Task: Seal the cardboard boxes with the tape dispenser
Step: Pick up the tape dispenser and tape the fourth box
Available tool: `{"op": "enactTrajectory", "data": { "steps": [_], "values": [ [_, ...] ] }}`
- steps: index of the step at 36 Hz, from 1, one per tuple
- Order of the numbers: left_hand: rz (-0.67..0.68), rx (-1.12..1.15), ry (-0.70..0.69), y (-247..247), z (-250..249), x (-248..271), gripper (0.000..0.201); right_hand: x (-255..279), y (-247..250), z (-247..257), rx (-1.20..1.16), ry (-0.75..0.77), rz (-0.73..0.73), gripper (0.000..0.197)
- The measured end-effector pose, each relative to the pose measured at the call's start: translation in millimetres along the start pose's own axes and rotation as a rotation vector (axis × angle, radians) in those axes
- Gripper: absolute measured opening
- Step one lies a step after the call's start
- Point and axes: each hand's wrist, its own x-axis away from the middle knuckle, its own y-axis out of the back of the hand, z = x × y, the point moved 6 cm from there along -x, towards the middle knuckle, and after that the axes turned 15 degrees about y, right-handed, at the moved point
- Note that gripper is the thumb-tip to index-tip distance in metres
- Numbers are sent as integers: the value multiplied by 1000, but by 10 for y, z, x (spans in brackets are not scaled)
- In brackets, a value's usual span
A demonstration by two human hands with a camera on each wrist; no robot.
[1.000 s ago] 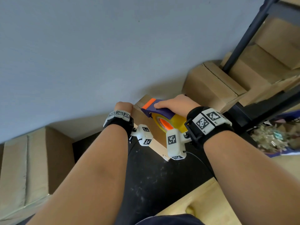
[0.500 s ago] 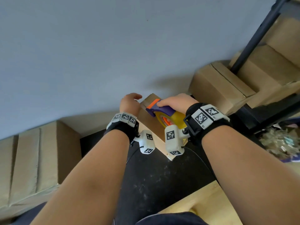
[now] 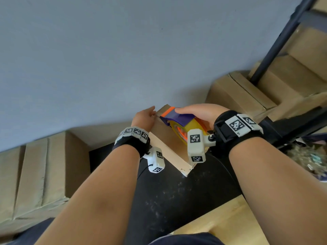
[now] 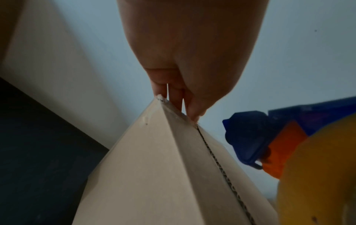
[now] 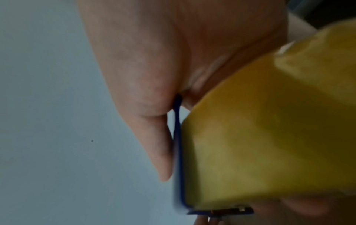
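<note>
Firmly around tape dispenser [image 3: 178, 121], right hand [image 3: 201, 114]

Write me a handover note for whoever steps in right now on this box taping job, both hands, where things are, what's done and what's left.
Left hand: fingertips on the far top edge of the small cardboard box, steadying it.
Right hand: grips the tape dispenser, yellow roll loaded, its blue and orange head at the box's far end, beside the left hand.
The box sits on the black surface, near the grey wall.
Done: dispenser positioned at the far end. No tape run visible on top yet.
Left: probably pull the dispenser toward you along the flap seam, cut, press down. More boxes wait to the left and right; whether they are sealed, cannot tell.
</note>
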Motion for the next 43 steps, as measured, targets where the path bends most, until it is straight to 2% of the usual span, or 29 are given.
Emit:
{"op": "enactTrajectory", "data": {
  "steps": [1,4,6,10,13,15,19,26,30,33,39,43],
  "values": [
    [18,-11,-3,-15,-3,14,51,32,12,10,-6,1,-3,81],
    [51,-20,3,-99,42,74,52,158,9,97,-26,37,10,50],
    [47,31,29,-140,86,105,53,157,22,71,-36,41,20,44],
    [110,154,64,-220,137,118,67,150,23,53,-22,56,10,40],
    [183,200,41,-240,143,109,77,124,35,41,9,61,-41,51],
    [183,126,9,-240,146,91,74,108,33,35,6,62,-54,56],
    [108,-96,-79,-255,101,73,67,119,18,35,-15,77,-63,40],
    [77,-284,-112,-301,84,66,65,115,10,31,44,107,-97,39],
    [61,-342,-105,-331,101,64,65,148,-6,78,111,113,-76,37],
    [53,-371,-87,-335,104,71,64,199,-3,89,149,126,-59,27],
    [62,-378,-48,-338,92,72,60,344,135,-47,187,96,-80,39],
    [40,-384,-25,-344,84,86,60,455,217,-131,209,88,-77,33]
  ]
}}
